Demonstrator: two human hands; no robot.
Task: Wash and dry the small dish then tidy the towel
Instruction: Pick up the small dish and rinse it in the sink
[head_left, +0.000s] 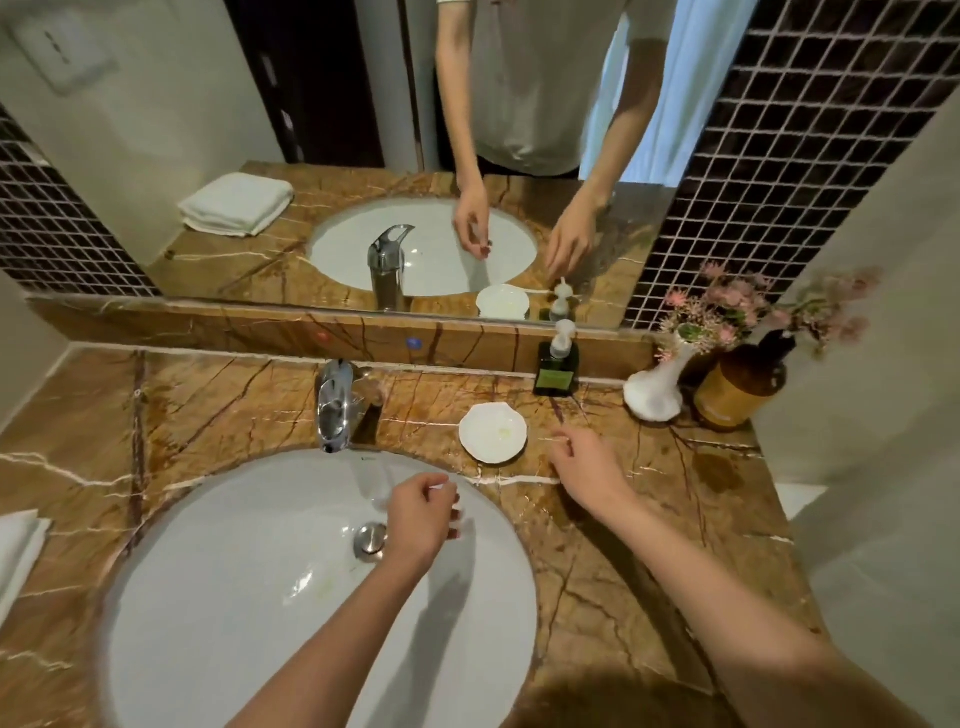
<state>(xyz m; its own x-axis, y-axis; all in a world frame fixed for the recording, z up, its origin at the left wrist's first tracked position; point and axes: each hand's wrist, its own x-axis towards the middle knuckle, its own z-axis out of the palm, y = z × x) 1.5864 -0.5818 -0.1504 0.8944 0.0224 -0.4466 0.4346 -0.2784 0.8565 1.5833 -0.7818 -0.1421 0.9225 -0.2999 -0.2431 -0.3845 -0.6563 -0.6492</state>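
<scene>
A small white dish (492, 432) with a scalloped rim and a faint yellowish smear sits on the brown marble counter, right of the chrome tap (332, 405). My right hand (584, 467) hovers just right of the dish, fingers apart, holding nothing. My left hand (423, 517) hangs over the white sink basin (218, 597) near the drain plug (371, 540), fingers loosely curled with nothing in them. A folded white towel (18, 551) lies at the left edge of the counter, partly cut off by the frame.
A green soap pump bottle (557, 364) stands behind the dish. A white vase with pink flowers (655, 387) and an amber bottle (740, 384) stand at the back right. A mirror (363, 156) covers the wall behind the counter.
</scene>
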